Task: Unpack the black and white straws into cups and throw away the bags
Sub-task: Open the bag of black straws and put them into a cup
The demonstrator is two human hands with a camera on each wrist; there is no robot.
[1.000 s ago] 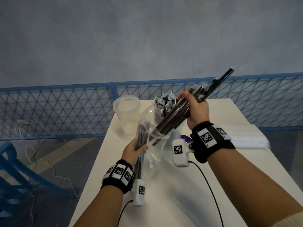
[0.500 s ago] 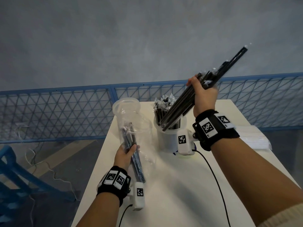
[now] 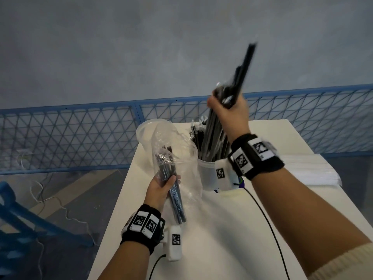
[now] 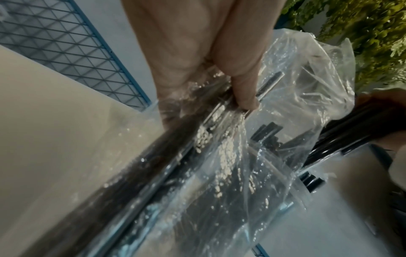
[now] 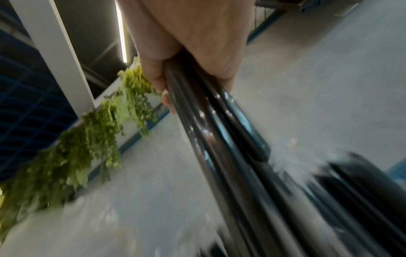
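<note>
My right hand [image 3: 228, 110] grips a bundle of black straws [image 3: 240, 77] steeply upright, its lower ends in the clear cup [image 3: 205, 174] that holds several black straws. In the right wrist view the same black straws [image 5: 219, 139] run down from my curled fingers [image 5: 158, 76]. My left hand [image 3: 161, 186] grips a clear plastic bag [image 3: 181, 154] with a few black straws [image 3: 173, 195] still inside, held over the table's left part. In the left wrist view my thumb [image 4: 243, 87] presses the bag [image 4: 219, 156] against those straws.
An empty clear cup [image 3: 147, 132] stands behind the bag at the table's far left. A pack of white straws [image 3: 310, 170] lies at the right of the white table [image 3: 232, 229]. A blue mesh fence [image 3: 70, 138] runs behind; a blue chair [image 3: 12, 225] is on the floor left.
My right hand drew the bundle of black straws out of the bag, raised it and swung it upright over the right cup. The left hand lowered the bag leftward.
</note>
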